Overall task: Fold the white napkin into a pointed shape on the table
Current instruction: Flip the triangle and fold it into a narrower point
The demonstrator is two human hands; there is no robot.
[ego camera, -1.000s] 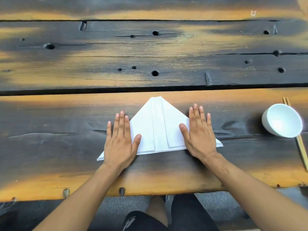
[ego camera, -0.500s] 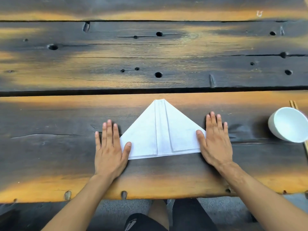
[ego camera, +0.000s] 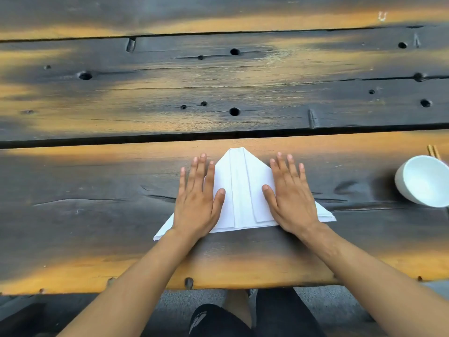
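The white napkin (ego camera: 243,190) lies flat on the dark wooden table (ego camera: 97,215) as a triangle with a blunt tip pointing away from me. Folded strips run down its middle. My left hand (ego camera: 198,200) presses flat on its left slope, fingers straight. On the right slope my right hand (ego camera: 290,198) presses flat in the same way. Both lower corners of the napkin stick out past my wrists.
A white bowl (ego camera: 424,181) stands tilted at the right edge of the view, with wooden chopsticks (ego camera: 433,152) behind it. The table's near edge runs just in front of my knees. A gap between planks crosses the table beyond the napkin.
Both hands slid inward from the napkin's outer corners onto its slopes and now sit closer to the centre and further up toward the tip.
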